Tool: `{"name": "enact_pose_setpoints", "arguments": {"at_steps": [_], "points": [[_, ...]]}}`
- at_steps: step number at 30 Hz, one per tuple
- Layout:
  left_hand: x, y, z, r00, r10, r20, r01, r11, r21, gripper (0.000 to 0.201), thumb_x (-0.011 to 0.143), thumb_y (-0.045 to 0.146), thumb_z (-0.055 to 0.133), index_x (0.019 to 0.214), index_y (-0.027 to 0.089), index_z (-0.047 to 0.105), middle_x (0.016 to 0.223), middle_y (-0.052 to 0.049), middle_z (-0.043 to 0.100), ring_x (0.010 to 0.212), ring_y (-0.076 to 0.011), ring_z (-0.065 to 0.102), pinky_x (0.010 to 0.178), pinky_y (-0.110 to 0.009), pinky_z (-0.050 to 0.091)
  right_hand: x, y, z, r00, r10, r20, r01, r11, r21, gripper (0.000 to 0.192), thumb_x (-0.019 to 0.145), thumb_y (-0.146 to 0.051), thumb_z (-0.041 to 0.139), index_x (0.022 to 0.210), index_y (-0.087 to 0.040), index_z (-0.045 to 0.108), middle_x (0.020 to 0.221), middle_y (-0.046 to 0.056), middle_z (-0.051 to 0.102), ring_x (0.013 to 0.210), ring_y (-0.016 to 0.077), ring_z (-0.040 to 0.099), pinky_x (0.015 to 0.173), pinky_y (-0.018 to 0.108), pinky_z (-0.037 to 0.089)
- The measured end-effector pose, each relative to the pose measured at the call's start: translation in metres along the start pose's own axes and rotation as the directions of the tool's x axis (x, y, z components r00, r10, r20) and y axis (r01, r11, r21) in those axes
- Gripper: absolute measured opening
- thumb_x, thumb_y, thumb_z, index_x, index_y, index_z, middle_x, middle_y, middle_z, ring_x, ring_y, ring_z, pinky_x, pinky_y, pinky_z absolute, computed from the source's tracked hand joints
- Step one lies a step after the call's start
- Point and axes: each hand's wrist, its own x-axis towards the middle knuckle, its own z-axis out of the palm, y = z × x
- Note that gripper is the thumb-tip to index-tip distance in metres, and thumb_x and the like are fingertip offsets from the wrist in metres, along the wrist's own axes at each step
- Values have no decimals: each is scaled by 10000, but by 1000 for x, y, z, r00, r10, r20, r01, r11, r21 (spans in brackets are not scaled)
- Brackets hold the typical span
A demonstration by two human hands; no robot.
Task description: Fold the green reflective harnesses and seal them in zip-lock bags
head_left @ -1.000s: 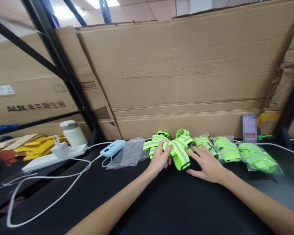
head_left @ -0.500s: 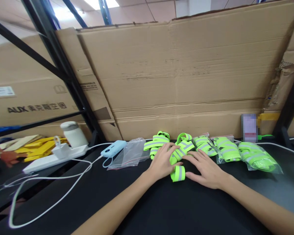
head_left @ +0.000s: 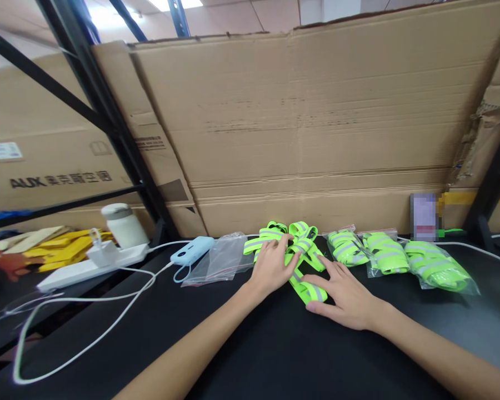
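A loose pile of fluorescent yellow-green straps with silver reflective stripes (head_left: 304, 244) lies on the black table in front of me. My left hand (head_left: 273, 264) rests on the pile's left part, its fingers stretched forward and the thumb apart, touching the straps. From the right, my right hand (head_left: 345, 291) reaches in with fingers spread. Its index finger and thumb lie at either side of a looped strap end (head_left: 318, 293) that points toward me. More folded strap (head_left: 254, 245) sticks out beyond my left hand, which partly hides it.
Bagged straps lie to the right: one bundle (head_left: 346, 248), another (head_left: 386, 254) and a third (head_left: 441, 266). Left are clear plastic bags (head_left: 225, 258), a blue power bank (head_left: 192, 251), a white cable (head_left: 87, 355), a power strip (head_left: 70, 273) and a bottle (head_left: 125, 228). Cardboard (head_left: 295, 128) stands behind.
The straps have loosened and spread, with the loop end now farther right. My right hand has come down slightly to that end; my left hand has shifted a little left.
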Motion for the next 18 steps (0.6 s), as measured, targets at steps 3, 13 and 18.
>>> {"name": "enact_pose_setpoints", "arguments": {"at_steps": [3,13,18], "points": [[2,-10,2,997,-49,-58,48,998,-27,247,975,374,508,1165,218,535,1014,-76,702,982,-296,633,880,-437,459,1,3,0,998,63,-18,-62,996,68,355,1015,-497,493,1274,-307,642,1461,144,517,1487,338,310,1102,553,409],[9,-34,7,966,249,-66,-248,969,18,365,913,35,419,1058,236,688,1388,-112,543,1283,-282,510,1050,-477,445,3,10,4,996,1,-93,3,999,43,290,983,-392,576,1228,-257,650,1299,97,624,1286,267,562,1102,449,457],[5,-30,3,980,201,-9,-201,979,37,329,905,277,569,1225,239,635,1467,-118,496,1327,-340,487,1083,-539,429,3,16,9,989,-5,-149,14,998,61,294,945,-324,628,1230,-254,654,1306,87,629,1208,253,618,1022,397,515]]}}
